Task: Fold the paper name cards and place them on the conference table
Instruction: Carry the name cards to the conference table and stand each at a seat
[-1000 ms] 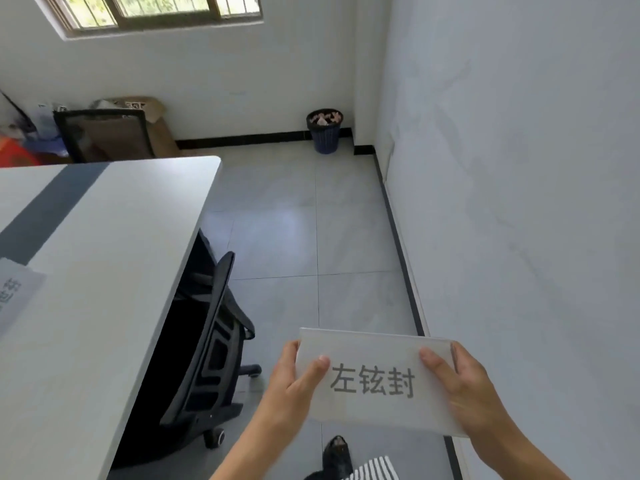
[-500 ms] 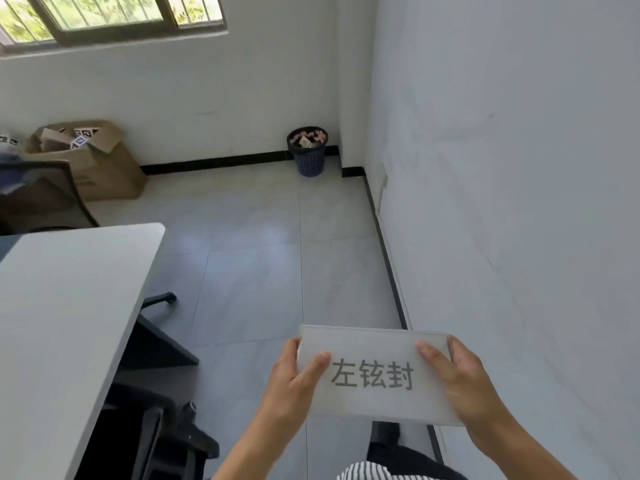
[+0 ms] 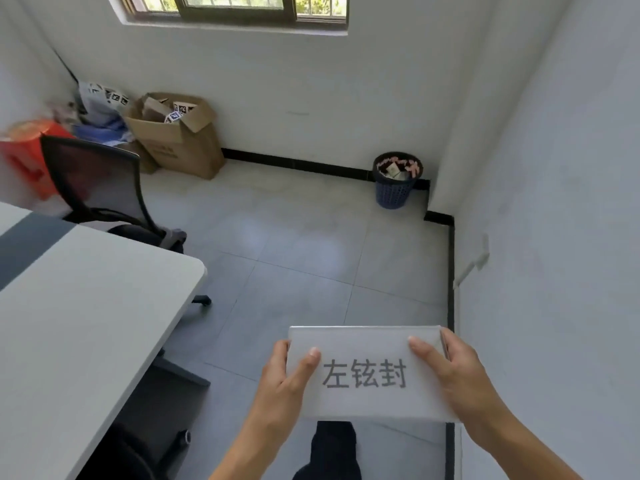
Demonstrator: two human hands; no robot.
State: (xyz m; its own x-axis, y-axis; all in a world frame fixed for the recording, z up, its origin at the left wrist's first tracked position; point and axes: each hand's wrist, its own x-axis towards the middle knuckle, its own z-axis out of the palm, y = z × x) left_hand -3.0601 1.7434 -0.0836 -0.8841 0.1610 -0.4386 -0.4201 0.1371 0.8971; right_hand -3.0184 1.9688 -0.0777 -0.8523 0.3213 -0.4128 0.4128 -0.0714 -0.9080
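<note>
The name card (image 3: 367, 344), still gripped by the left hand (image 3: 282, 386) and right hand (image 3: 457, 379), is now brought round the conference table (image 3: 86, 306) corner, not yet placed.

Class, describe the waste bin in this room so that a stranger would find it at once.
Start at the far wall under the window and follow its black skirting rightward to the jutting corner. There stands the waste bin. Unlike the brown cardboard box further left, it is round, dark blue, lattice-sided and full of scraps.
</note>
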